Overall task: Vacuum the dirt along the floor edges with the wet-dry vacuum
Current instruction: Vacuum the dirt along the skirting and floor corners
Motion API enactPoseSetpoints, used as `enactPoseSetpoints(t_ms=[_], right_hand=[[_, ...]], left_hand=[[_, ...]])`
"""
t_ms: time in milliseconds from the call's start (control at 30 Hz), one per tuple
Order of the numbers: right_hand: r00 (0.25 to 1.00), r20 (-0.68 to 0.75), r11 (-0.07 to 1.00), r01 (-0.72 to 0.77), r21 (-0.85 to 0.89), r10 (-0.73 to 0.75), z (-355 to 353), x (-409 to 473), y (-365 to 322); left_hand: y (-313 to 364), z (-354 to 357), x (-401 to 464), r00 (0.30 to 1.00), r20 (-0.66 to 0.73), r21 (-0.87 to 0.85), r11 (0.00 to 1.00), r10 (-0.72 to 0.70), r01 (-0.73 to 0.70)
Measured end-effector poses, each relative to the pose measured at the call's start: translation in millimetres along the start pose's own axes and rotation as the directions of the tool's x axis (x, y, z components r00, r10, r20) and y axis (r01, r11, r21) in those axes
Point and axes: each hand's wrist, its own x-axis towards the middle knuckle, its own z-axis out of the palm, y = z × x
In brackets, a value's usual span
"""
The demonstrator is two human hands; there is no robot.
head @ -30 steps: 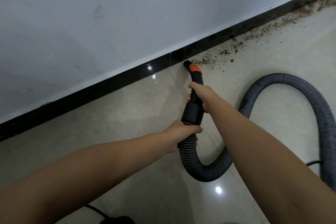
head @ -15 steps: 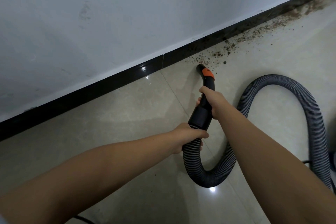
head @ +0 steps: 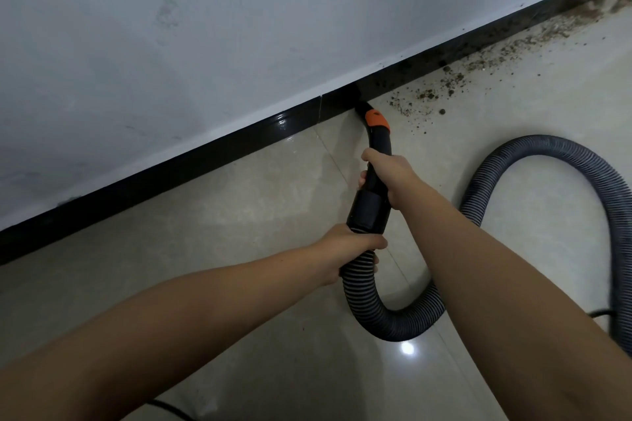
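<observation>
The black vacuum nozzle [head: 376,137] with an orange band curves down to the floor, its tip against the black baseboard [head: 212,154]. My right hand [head: 390,174] grips the nozzle's black handle. My left hand [head: 349,249] grips the ribbed grey hose [head: 533,150] just below the black cuff. Brown dirt [head: 478,68] lies scattered along the floor edge to the right of the nozzle tip, thicker toward the far right corner.
The hose loops on the beige tiled floor [head: 239,222] under my right arm and arcs off to the right edge. A white wall [head: 239,27] rises above the baseboard. A thin black cable [head: 171,408] lies near the bottom edge.
The nozzle tip has pushed forward from the open floor to the baseboard. Dirt that lay right by the tip is gone, and the dirt patch now starts further right.
</observation>
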Motion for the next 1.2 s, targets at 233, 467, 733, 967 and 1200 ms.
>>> enactPoseSetpoints(t_ms=[233,467,733,967,1200], right_hand=[[0.998,-0.053,0.999,0.026,0.036,-0.024,0.8,2.0,-5.3],[0.994,-0.107,0.997,0.005,0.078,0.003,-22.0,-1.0,-6.6],[0.985,-0.166,0.993,-0.023,0.114,0.042,-58.4,-13.6,25.2],[0.983,-0.172,0.983,-0.025,0.184,0.057,-75.2,-6.3,18.3],[0.993,-0.111,0.984,-0.014,0.178,0.034,-58.1,6.4,-0.6]], left_hand=[[8.1,-5.4,4.4,1.0,0.028,0.032,0.999,0.008,-0.009],[16.5,8.1,6.8,0.997,0.075,0.086,0.996,-0.028,0.021],[-11.3,38.0,5.4,0.982,0.156,0.117,0.989,-0.104,0.086],[3.4,48.4,11.7,0.988,0.136,0.147,0.987,-0.078,0.057],[17.0,39.1,15.2,0.997,0.064,0.111,0.993,-0.032,0.025]])
